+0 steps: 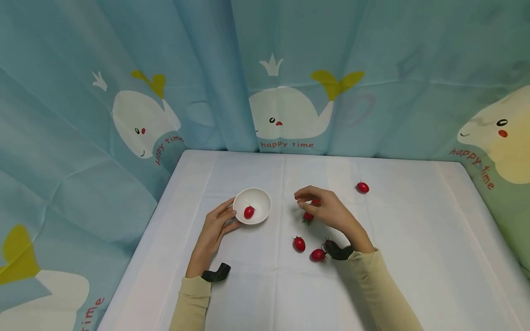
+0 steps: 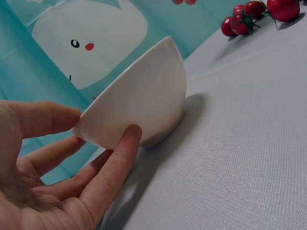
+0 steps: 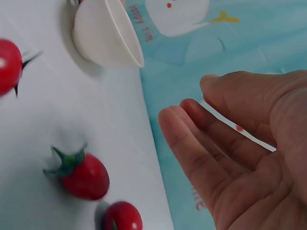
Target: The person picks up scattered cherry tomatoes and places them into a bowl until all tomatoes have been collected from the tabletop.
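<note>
A small white bowl (image 1: 262, 216) stands on the table with one red cherry tomato (image 1: 249, 212) inside. My left hand (image 1: 215, 229) holds the bowl from its left side; in the left wrist view, its fingers touch the bowl's rim and outer wall (image 2: 144, 96). To the right of the bowl, my right hand (image 1: 327, 209) hovers over the table with fingers gently bent, and the right wrist view shows nothing between them. Below that hand lies a cherry tomato (image 1: 308, 217) with a green calyx, seen near another (image 3: 123, 216). Part of this group is hidden by the hand.
Nearer the front are two more cherry tomatoes, one (image 1: 299, 244) left of the other (image 1: 318, 255); the right wrist strap (image 1: 339, 251) partly covers another. A lone cherry tomato (image 1: 362, 187) lies farther back right. A blue whale-print curtain (image 1: 215, 92) borders the white table (image 1: 248, 294).
</note>
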The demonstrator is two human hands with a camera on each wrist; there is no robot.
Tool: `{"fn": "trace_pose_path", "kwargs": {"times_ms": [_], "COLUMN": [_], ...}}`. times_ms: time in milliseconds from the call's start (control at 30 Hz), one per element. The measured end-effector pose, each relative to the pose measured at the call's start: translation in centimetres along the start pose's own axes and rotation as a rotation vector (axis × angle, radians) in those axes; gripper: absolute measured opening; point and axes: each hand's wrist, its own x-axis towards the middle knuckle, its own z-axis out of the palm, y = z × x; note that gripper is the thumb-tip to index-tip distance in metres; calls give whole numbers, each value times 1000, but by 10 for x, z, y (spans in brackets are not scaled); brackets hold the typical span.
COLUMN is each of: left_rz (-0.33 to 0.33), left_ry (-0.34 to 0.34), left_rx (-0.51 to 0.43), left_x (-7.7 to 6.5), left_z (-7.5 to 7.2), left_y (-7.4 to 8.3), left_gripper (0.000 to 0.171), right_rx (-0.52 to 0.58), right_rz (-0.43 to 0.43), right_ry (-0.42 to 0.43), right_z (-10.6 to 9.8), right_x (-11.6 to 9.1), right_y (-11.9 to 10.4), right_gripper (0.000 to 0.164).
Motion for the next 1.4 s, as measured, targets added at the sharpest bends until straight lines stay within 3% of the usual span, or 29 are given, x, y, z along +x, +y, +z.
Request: {"fn": "trace_pose_path", "kwargs": {"times_ms": [200,400,1000,1200,1400], "left_rz": [3,2,6,21,15], "left_ry": [-8,2,35,16,29], "left_rx": [10,25,63,64,54], "left_x": [-1,-1,2,2,4], "left_z": [-1,-2,-1,0,-1], "left_y": [-1,-2,-3,-3,-4], "left_gripper": [53,52,51,52,50], "right_rx": [64,34,-75,-54,43], "right_rz": [8,-3,77,112,93], "right_ry": [51,117,303,385,489], "right_z": [-11,-23,-60,-70,-79], "right_x": [-7,-8,-21,-28,-34], "right_y": [11,19,47,57,67], "right_gripper": [28,30,33,34,32]}}
